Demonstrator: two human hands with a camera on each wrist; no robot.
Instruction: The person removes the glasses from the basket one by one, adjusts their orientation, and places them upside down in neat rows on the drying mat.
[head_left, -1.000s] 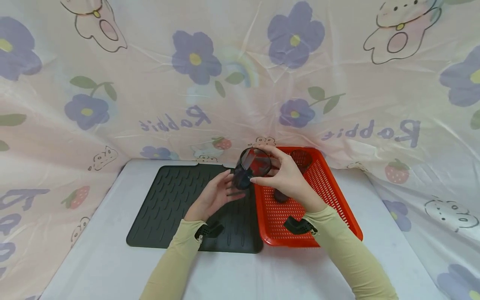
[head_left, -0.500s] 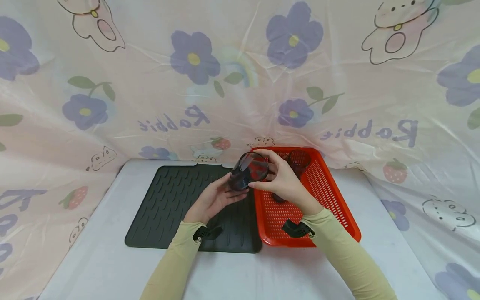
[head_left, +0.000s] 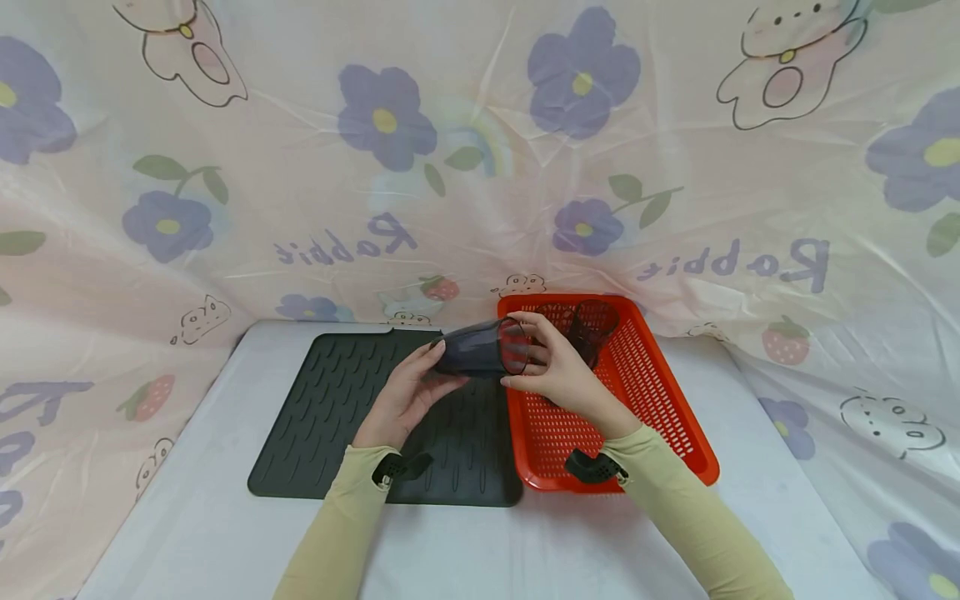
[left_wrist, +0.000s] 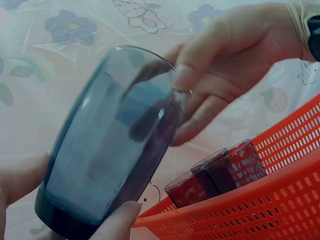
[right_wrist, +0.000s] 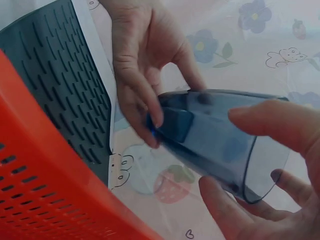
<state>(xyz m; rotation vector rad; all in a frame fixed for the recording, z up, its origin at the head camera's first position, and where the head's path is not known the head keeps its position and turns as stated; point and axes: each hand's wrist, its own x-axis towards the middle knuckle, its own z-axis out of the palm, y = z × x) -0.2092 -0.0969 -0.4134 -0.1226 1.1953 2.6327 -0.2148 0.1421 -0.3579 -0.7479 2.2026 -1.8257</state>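
Observation:
A dark bluish see-through drinking glass (head_left: 474,350) lies nearly sideways in the air between both hands, above the seam of mat and basket. Its base end is held by my left hand (head_left: 408,390), thumb on one side and fingers on the other. At the rim end, my right hand (head_left: 558,367) grips the glass with thumb and fingertips spread around the mouth. The left wrist view shows the thick base of the glass (left_wrist: 102,145) low between the left fingers. In the right wrist view the open mouth of the glass (right_wrist: 220,140) faces the right palm.
A red perforated basket (head_left: 675,417) stands on the right, with a few dark glasses (head_left: 592,325) at its back, partly hidden by the right hand. To its left lies a dark ridged drying mat (head_left: 322,433). A patterned curtain (head_left: 465,192) hangs behind the white table (head_left: 202,500).
The glass has tipped from slanted, mouth toward the camera, to nearly horizontal with its mouth to the right. My left hand has shifted slightly left with the base; the right stays at the rim.

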